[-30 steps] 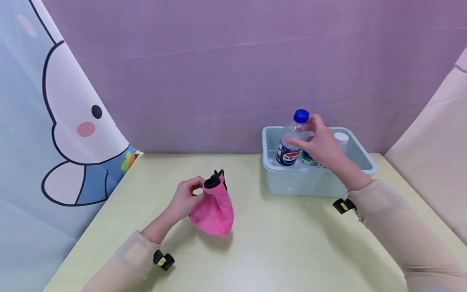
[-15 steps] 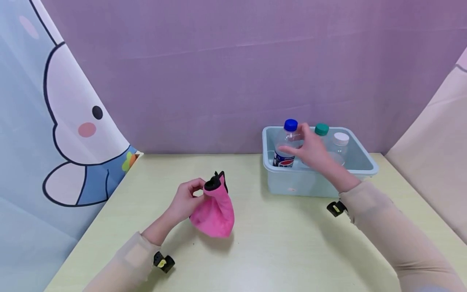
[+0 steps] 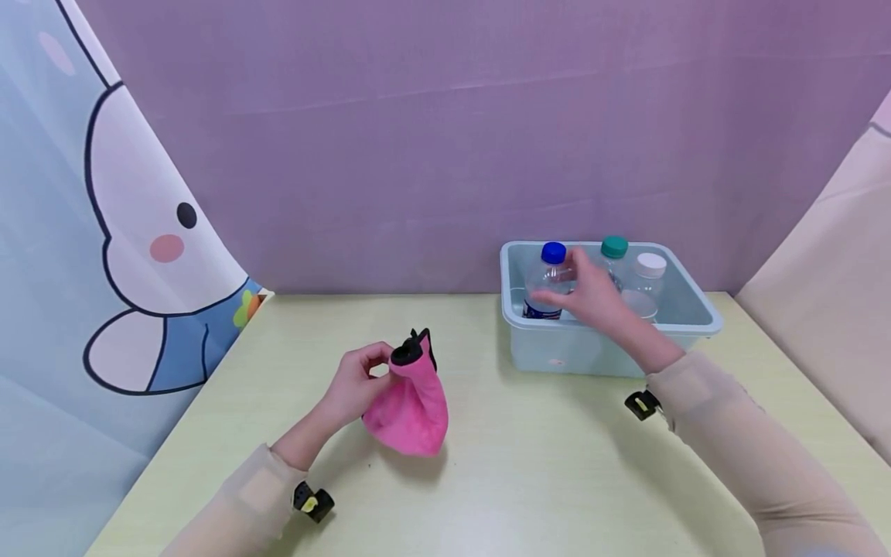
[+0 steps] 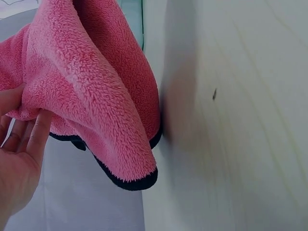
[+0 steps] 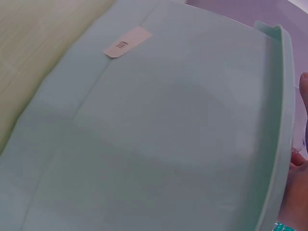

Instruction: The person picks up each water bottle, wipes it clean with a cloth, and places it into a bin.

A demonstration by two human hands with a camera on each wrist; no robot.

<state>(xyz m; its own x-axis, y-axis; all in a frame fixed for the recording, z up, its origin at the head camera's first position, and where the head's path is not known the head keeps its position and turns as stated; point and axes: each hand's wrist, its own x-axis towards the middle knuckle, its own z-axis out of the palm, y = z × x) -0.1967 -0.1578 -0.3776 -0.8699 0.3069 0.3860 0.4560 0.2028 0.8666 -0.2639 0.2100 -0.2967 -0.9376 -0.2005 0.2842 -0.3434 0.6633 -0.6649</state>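
Note:
In the head view my left hand pinches a pink fleecy cloth with black edging, bunched and held just above the table. The left wrist view shows the thumb and fingers gripping a fold of the cloth. My right hand reaches over the pale blue plastic bin. Its thumb and fingers hold a clear plastic bottle with a blue cap, upright inside the bin; the bottle's base is hidden by the front wall. From the right wrist, the bin's wall covers most of the view.
Beside the held bottle in the bin stand a green-capped bottle and a white-capped clear bottle. The bin sits at the back right of the pale table, before a purple backdrop. A printed curtain hangs on the left.
My right hand has lowered the blue-capped bottle deeper into the bin and slightly left, exposing the green cap. My left hand and the cloth have hardly moved.

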